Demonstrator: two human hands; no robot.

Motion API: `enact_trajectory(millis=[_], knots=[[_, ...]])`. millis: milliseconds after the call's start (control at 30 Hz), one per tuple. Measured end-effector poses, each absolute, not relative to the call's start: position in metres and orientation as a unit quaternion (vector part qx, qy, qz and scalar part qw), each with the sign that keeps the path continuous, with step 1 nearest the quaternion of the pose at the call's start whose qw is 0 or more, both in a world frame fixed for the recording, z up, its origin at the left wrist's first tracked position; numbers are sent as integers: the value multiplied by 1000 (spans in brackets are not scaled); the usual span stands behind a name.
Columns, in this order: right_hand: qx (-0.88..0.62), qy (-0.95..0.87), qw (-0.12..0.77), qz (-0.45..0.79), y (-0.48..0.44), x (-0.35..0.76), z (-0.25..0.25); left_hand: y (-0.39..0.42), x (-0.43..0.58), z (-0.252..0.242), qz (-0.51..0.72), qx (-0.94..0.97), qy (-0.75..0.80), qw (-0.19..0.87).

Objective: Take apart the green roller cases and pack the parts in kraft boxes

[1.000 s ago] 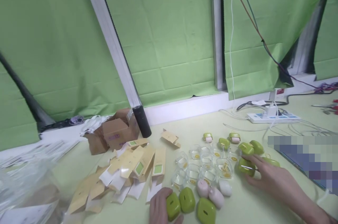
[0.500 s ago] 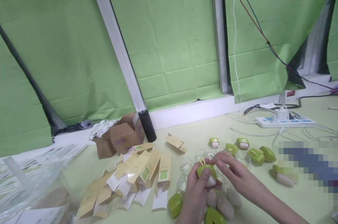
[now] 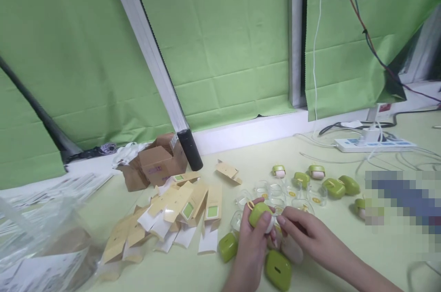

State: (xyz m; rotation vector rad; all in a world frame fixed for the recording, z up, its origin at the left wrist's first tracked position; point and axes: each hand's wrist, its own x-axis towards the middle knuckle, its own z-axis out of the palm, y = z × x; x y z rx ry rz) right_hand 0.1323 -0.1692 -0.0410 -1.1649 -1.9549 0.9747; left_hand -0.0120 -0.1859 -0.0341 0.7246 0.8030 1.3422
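Note:
A small rounded green case [image 3: 259, 213] with a white lower part and a yellow loop is gripped in my left hand [image 3: 253, 241], thumb across its front. My right hand [image 3: 305, 230] has thumb and fingers drawn together at the case's white end, touching it. Below my hands lie a green case [image 3: 277, 270] with a dark slot and a whitish rounded piece [image 3: 292, 251], partly covered. Another green case [image 3: 228, 247] is left of my left wrist. Several clear plastic shells [image 3: 317, 194], some with a yellow mark, are spread behind my hands.
Opened yellow cartons [image 3: 186, 204] are piled to the left, before a brown cardboard box [image 3: 160, 163]. More green cases [image 3: 334, 188] sit at the right. A power strip [image 3: 375, 144] with cables is farther back; a clear plastic bag [image 3: 65, 237] lies at lower left.
The held case has tilted, its loop now pointing up and left. My right hand has shifted lower, its fingers now at the white end. The view has moved slightly.

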Motion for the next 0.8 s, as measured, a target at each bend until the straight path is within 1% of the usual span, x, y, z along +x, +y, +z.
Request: enact_trajectory(millis=[167,267,333,500,567,700,767,800], knots=[[-360,-638,403,549,-174,124,-35,-191,-10,-31,573,337,350,660],[-361,-593,416,588,-176,122,-31,-194,-10,-28,566,335,330,677],[-375,-603,413,571,-174,125,-32,-195,-11,-26,562,334,322,685],[-457,-675,380,437,-166,131,-44,-194,-12,-25,595,311,349,653],[-476,-667,393,418,-167,127,-46,-192,-10,-30,587,315,373,646],[-443,-662,423,432,-168,128,-43,-186,-7,-44,549,356,439,616],[-470,-670,418,394,-165,145,-42,-182,-8,-48,563,360,461,584],[-505,-676,405,353,-163,158,-43,-180,-9,-48,572,355,466,574]])
